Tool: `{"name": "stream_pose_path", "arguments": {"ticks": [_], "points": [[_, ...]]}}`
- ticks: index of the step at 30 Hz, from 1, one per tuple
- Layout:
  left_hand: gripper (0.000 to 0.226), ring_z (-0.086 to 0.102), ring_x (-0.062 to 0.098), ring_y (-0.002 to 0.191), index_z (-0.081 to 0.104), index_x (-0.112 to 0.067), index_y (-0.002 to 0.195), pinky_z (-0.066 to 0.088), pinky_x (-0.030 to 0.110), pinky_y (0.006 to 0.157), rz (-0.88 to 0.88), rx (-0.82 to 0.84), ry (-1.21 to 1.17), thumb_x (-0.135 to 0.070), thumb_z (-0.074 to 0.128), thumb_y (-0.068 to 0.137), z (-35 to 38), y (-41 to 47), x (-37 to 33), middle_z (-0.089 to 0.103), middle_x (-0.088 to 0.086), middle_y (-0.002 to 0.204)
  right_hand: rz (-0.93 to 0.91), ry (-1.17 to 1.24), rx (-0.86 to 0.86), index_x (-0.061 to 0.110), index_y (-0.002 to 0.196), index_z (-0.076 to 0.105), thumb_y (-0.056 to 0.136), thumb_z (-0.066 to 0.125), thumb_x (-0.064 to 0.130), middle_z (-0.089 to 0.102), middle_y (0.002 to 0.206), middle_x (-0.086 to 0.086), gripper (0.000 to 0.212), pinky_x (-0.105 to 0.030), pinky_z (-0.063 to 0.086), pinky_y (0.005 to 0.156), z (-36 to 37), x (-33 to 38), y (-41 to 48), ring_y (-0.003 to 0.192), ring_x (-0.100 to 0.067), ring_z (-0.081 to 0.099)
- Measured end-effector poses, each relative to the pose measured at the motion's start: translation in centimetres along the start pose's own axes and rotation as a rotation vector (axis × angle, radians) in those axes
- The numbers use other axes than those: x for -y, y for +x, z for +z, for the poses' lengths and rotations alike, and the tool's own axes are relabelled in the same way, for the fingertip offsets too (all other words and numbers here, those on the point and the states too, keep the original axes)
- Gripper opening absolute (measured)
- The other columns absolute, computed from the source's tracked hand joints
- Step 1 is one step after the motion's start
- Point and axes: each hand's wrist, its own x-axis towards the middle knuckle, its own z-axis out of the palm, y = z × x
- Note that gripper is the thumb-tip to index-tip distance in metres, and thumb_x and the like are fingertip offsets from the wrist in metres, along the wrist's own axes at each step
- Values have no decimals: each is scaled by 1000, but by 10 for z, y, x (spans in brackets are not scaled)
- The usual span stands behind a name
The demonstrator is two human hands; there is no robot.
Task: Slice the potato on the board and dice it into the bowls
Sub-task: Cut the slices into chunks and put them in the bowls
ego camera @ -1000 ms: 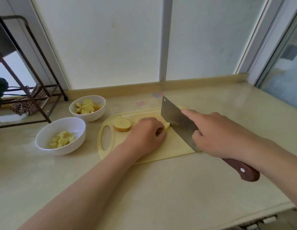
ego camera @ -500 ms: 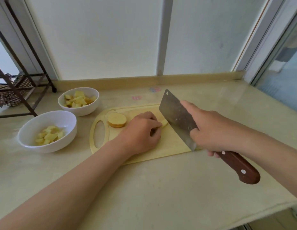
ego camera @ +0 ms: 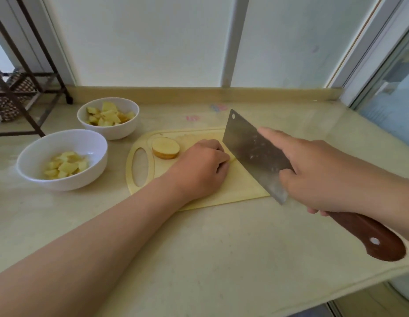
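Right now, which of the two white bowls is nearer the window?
The back bowl, by the rack's foot; the front bowl sits closer to the person, left of the cutting board.

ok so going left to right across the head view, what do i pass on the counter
nearer white bowl → farther white bowl → round potato slice → left hand curled over a potato piece → cleaver blade → right hand → wooden cleaver handle. the cutting board is left out: it spans under several of these.
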Motion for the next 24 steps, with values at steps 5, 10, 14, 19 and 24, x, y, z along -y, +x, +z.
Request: {"name": "stream_pose_path", "arguments": {"ticks": [5, 10, 14, 19, 24], "points": [[23, 58, 24, 87, 75, -7, 84, 44, 34, 80, 25, -32, 1, -17, 55, 90, 2, 1, 1, 66, 7, 91, 72, -40, 84, 65, 153, -1, 98, 39, 15, 68, 78, -9, 84, -37, 60, 47, -3, 10, -8, 50, -25, 71], [21, 58, 26, 82, 74, -6, 82, 42, 30, 78, 39, -28, 11, -16, 57, 89, -1, 0, -2, 67, 8, 88, 20, -16, -29, 46, 162, 0, 93, 43, 6, 64, 86, -7, 90, -31, 57, 45, 9, 32, 50, 52, -22, 70], [20, 58, 29, 82, 73, -5, 82, 49, 37, 74, -2, -48, 17, -17, 58, 88, -5, -8, 2, 64, 10, 88, 26, 85, -66, 47, 162, 7, 92, 42, 4, 61, 95, -5, 90, -31, 56, 44, 8, 32, 62, 52, -23, 71], [17, 58, 26, 84, 72, -8, 79, 51, 40, 73, -3, -50, -6, -16, 59, 88, -6, -9, 2, 63, 6, 86, 14, 121, -176, 51, 160, 12, 95, 44, 5, 65, 83, -7, 86, -37, 59, 45, 20, 18, 31, 55, -22, 69], [19, 57, 26, 87, 74, -9, 84, 50, 42, 75, -14, -38, -17, -18, 58, 90, -7, -9, 1, 63, 6, 89, -31, 79, -175, 57, 158, 10, 97, 44, 11, 64, 77, -6, 84, -46, 61, 54, 26, 9, 8, 53, -23, 68]]}}
